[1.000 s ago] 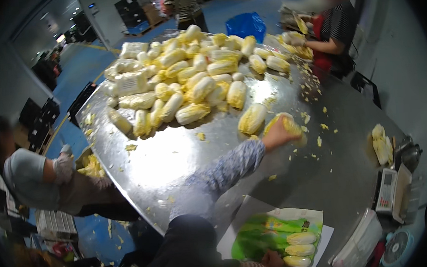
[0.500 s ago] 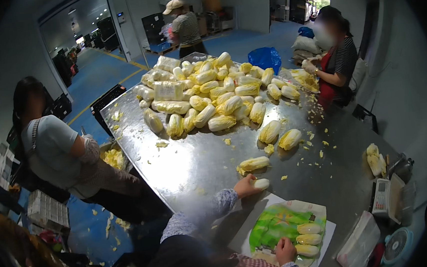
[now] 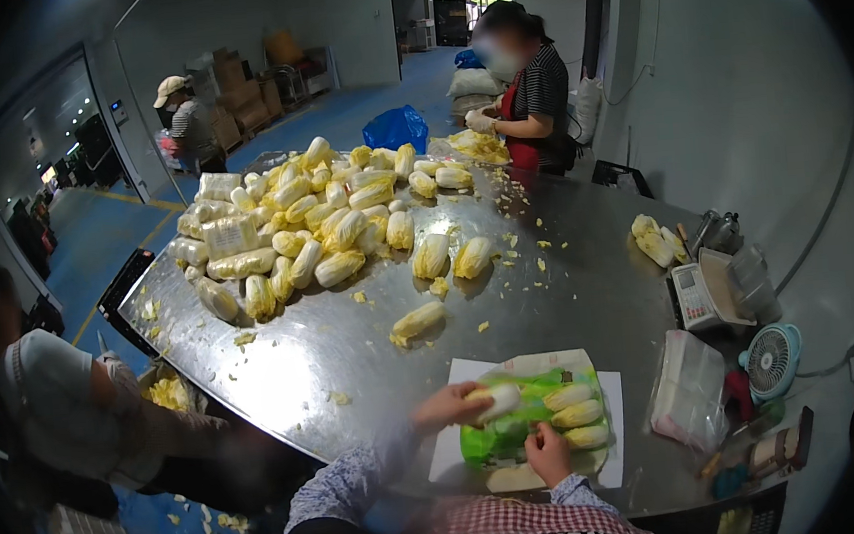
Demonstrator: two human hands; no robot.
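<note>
My left hand [image 3: 453, 405] grips a small white-and-yellow napa cabbage [image 3: 498, 399] over the printed green-and-cream bag [image 3: 486, 446]. The bag lies on a white sheet [image 3: 615, 423] on the steel table [image 3: 335, 370], with three small cabbages [image 3: 576, 414] in a column on its right part. My right hand [image 3: 547, 450] rests on the lower middle of the bag with fingers closed; what they hold, if anything, I cannot make out. A loose cabbage [image 3: 416, 323] lies beyond the sheet, and two more [image 3: 431, 257] sit farther back.
A large cabbage heap [image 3: 294, 227] covers the back left. A scale [image 3: 692, 296], plastic bags [image 3: 682, 387] and a fan [image 3: 769, 363] stand at right. Co-workers stand at left [image 3: 67, 406], back right [image 3: 534, 98] and behind [image 3: 191, 130]. A blue bag [image 3: 394, 129] sits at the far edge.
My left hand has taken a cabbage from the table and brought it right, onto the bag. My right hand remains at the bag. The view has shifted rightward.
</note>
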